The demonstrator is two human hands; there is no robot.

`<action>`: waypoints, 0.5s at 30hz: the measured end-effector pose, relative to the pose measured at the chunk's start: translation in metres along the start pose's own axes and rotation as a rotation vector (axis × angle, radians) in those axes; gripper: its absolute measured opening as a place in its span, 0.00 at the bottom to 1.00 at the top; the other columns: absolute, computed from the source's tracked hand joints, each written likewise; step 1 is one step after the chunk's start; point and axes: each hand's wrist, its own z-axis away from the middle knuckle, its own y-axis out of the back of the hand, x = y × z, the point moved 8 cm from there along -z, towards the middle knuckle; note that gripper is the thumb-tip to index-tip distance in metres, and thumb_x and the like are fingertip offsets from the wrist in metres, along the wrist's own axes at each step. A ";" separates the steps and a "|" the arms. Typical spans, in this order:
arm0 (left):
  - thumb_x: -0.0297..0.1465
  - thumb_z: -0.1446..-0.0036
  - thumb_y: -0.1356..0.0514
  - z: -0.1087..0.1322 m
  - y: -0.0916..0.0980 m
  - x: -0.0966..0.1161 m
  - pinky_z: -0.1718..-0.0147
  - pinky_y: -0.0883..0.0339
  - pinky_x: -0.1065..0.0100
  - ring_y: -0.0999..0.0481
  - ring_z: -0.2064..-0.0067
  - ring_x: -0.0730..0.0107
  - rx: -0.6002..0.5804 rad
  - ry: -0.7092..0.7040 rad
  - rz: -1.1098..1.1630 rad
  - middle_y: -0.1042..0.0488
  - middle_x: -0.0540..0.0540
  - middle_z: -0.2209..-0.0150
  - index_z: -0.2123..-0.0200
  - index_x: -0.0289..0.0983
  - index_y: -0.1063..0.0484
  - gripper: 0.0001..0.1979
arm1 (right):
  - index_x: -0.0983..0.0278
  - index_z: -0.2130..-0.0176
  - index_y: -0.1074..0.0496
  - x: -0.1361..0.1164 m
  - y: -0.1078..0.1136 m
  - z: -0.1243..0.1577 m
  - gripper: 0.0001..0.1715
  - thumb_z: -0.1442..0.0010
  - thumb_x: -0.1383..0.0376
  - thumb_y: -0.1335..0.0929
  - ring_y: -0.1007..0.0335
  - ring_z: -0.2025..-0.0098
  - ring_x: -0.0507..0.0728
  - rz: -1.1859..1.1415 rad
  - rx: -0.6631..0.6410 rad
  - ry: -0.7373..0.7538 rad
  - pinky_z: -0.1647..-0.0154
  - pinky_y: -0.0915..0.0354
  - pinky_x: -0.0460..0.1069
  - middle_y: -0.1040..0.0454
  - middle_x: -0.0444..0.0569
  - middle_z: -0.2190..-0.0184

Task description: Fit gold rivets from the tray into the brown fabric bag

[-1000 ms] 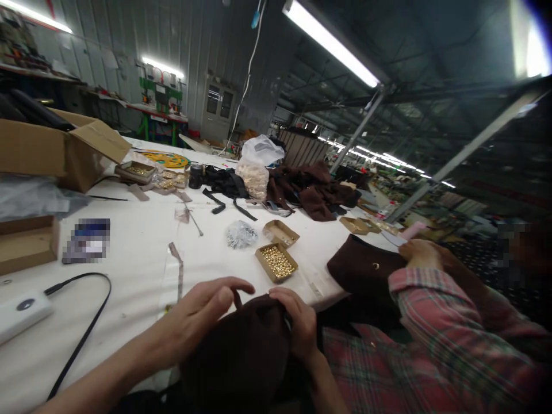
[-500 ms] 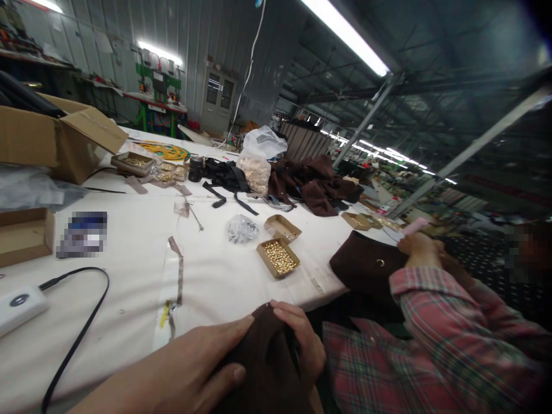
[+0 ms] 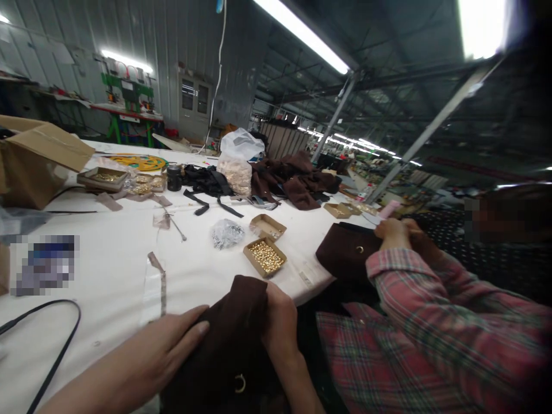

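A dark brown fabric piece [image 3: 224, 339] with a gold-coloured metal ring [image 3: 240, 383] on its front is held up before me at the table's near edge. My left hand [image 3: 176, 342] grips its left side, thumb and fingers pressed against the cloth. Around its upper right edge my right hand [image 3: 279, 316] is closed, with the fingertips hidden behind the fabric. Just beyond the piece stands a small cardboard box [image 3: 282, 263] full of gold metal parts [image 3: 265, 257]. Behind that box lies a second small box [image 3: 267, 226] with a few pieces in it.
To my right, a co-worker in a plaid sleeve [image 3: 414, 305] holds a similar brown piece [image 3: 338, 247]. A clear bag of small metal parts [image 3: 227, 234], black straps [image 3: 207, 179] and a brown fabric heap [image 3: 297, 178] lie on the white table [image 3: 116, 253]. A black cable [image 3: 64, 351] curves at left.
The brown piece has been raised and turned, so its gold ring now shows. My right hand has shifted from the top edge to the right side, my left hand to the left side.
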 end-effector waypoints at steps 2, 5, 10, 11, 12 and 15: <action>0.60 0.25 0.44 -0.021 0.006 0.003 0.45 0.16 0.60 0.17 0.41 0.47 -0.127 0.025 0.085 0.17 0.43 0.40 0.32 0.47 0.22 0.32 | 0.58 0.59 0.19 0.013 -0.008 -0.015 0.09 0.30 0.67 0.30 0.17 0.58 0.60 0.025 -0.008 -0.012 0.59 0.34 0.49 0.14 0.48 0.59; 0.65 0.27 0.44 -0.059 0.019 0.003 0.67 0.17 0.65 0.14 0.51 0.48 -0.306 0.062 0.147 0.16 0.40 0.48 0.39 0.41 0.19 0.37 | 0.60 0.64 0.22 0.036 -0.020 -0.033 0.11 0.30 0.68 0.32 0.21 0.63 0.57 -0.008 -0.003 0.030 0.62 0.38 0.48 0.16 0.49 0.63; 0.60 0.27 0.44 -0.152 0.048 -0.002 0.70 0.20 0.66 0.14 0.60 0.53 -0.264 0.045 -0.082 0.15 0.36 0.57 0.50 0.34 0.19 0.34 | 0.61 0.65 0.22 0.052 -0.030 -0.031 0.11 0.33 0.70 0.32 0.22 0.64 0.56 -0.116 -0.025 0.092 0.62 0.36 0.48 0.18 0.49 0.65; 0.57 0.27 0.45 -0.174 0.051 0.003 0.70 0.20 0.65 0.14 0.60 0.53 -0.219 0.006 -0.144 0.14 0.36 0.57 0.50 0.33 0.20 0.31 | 0.61 0.64 0.21 0.050 -0.034 -0.027 0.10 0.34 0.71 0.32 0.21 0.63 0.56 -0.157 -0.059 0.091 0.61 0.35 0.47 0.17 0.49 0.64; 0.52 0.27 0.45 -0.196 0.050 0.010 0.71 0.20 0.65 0.14 0.60 0.52 -0.180 -0.037 -0.194 0.15 0.36 0.57 0.48 0.33 0.20 0.29 | 0.61 0.63 0.20 0.049 -0.039 -0.023 0.10 0.36 0.73 0.31 0.20 0.61 0.57 -0.201 -0.101 0.084 0.61 0.35 0.47 0.16 0.48 0.63; 0.40 0.30 0.42 -0.258 0.025 0.031 0.70 0.23 0.66 0.16 0.61 0.56 -0.134 -0.136 -0.321 0.15 0.39 0.59 0.50 0.34 0.18 0.19 | 0.59 0.59 0.17 0.048 -0.054 -0.016 0.15 0.42 0.75 0.30 0.18 0.59 0.57 -0.296 -0.209 0.020 0.60 0.35 0.47 0.14 0.46 0.61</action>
